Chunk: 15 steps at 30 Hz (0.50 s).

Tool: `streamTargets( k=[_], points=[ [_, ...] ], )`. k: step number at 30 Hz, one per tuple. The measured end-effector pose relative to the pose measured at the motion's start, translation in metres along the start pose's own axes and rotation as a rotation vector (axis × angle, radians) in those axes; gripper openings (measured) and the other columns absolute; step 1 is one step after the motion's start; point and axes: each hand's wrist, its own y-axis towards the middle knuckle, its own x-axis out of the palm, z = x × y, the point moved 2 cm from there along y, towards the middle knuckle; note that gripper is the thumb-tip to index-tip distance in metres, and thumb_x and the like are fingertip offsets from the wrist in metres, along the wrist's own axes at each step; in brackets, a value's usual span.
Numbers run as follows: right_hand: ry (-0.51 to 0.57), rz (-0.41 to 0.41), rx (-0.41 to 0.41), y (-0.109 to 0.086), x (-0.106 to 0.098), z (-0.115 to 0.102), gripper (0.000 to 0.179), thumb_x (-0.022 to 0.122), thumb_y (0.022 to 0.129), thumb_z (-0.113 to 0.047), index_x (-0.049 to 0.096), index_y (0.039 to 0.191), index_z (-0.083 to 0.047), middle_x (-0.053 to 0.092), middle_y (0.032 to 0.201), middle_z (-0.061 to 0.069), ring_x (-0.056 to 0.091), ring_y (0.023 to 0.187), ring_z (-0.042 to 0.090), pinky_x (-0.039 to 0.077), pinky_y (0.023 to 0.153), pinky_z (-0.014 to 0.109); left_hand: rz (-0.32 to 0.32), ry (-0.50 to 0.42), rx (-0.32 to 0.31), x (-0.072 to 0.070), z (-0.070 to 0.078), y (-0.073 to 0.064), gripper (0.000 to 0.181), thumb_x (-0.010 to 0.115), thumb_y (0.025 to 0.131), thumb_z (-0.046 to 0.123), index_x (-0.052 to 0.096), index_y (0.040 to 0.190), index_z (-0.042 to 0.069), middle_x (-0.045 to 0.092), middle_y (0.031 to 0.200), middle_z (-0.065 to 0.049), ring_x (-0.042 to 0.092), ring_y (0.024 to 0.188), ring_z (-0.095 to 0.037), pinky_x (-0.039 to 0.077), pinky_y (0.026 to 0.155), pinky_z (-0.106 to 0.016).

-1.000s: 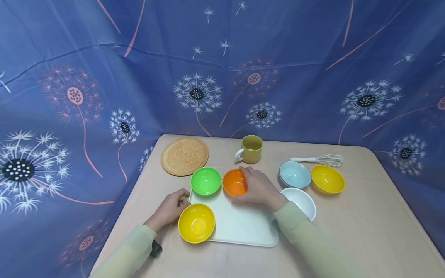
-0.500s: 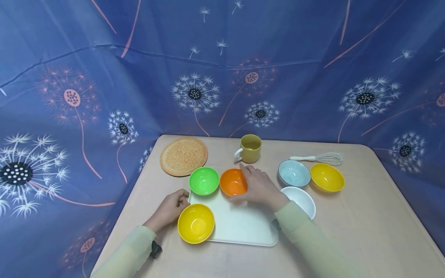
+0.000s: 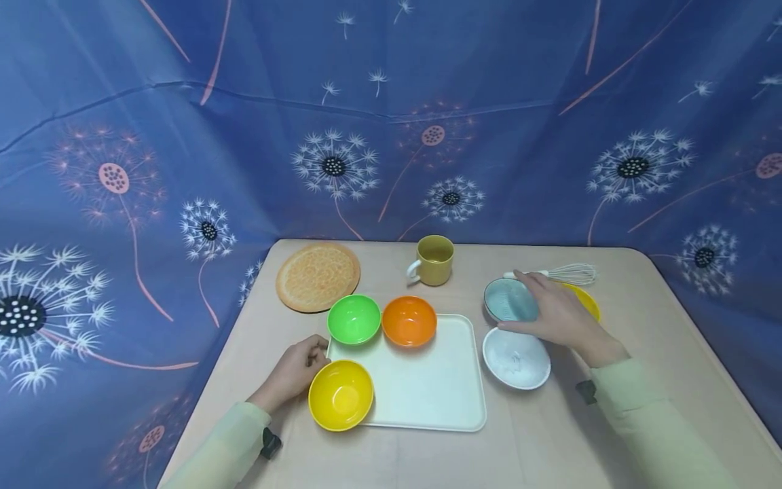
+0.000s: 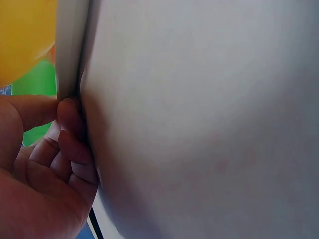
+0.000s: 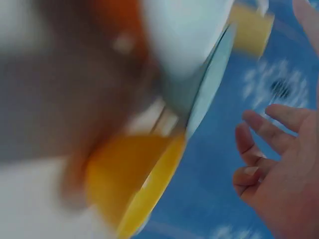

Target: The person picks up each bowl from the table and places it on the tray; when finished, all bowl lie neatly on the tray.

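At the left edge of the white tray (image 3: 427, 384), the left hand (image 3: 295, 372) pinches that edge, just beside a yellow bowl (image 3: 341, 395). A green bowl (image 3: 354, 319) and an orange bowl (image 3: 409, 320) stand along the tray's far side. The right hand (image 3: 559, 316), fingers parted, hovers by the light blue bowl (image 3: 504, 301), between a white bowl (image 3: 516, 361) and a whisk (image 3: 573, 273).

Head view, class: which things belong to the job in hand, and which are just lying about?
Likely job things: tray, green bowl, orange bowl, left yellow bowl, blue bowl, white bowl, right yellow bowl.
Probably lying about: mug, whisk, pizza-like disc.
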Motion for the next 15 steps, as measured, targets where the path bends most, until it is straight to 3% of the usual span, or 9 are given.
streamTargets(
  k=[7,11,15],
  points=[
    [-0.114,-0.017,0.144,-0.015,-0.012,0.078,0.128,0.072,0.072,-0.085,0.037,0.155,0.006,0.040,0.151,0.036,0.040,0.127,0.059,0.031,0.099,0.080,0.009,-0.003,-0.008,-0.002,-0.001,-0.001,0.023,0.069,0.097,0.008,0.066,0.120,0.010,0.059,0.076,0.001,0.054,0.074,-0.017,0.044,0.069,-0.031],
    [-0.132,-0.034,0.196,-0.022,-0.010,0.099,0.130,0.070,0.069,-0.088,0.040,0.152,0.007,0.045,0.144,0.037,0.044,0.116,0.056,0.037,0.091,0.078,0.005,-0.006,0.001,-0.001,-0.001,-0.001,0.024,0.069,0.097,0.007,0.066,0.120,0.009,0.059,0.077,0.001,0.054,0.074,-0.017,0.044,0.067,-0.030],
    [-0.098,-0.046,0.218,-0.025,-0.005,0.106,0.128,0.070,0.069,-0.088,0.042,0.151,0.007,0.047,0.140,0.037,0.045,0.113,0.054,0.039,0.089,0.076,0.002,-0.010,0.001,0.001,0.000,-0.001,0.024,0.069,0.097,0.006,0.066,0.120,0.009,0.058,0.077,0.001,0.054,0.074,-0.017,0.044,0.066,-0.029]
  ],
)
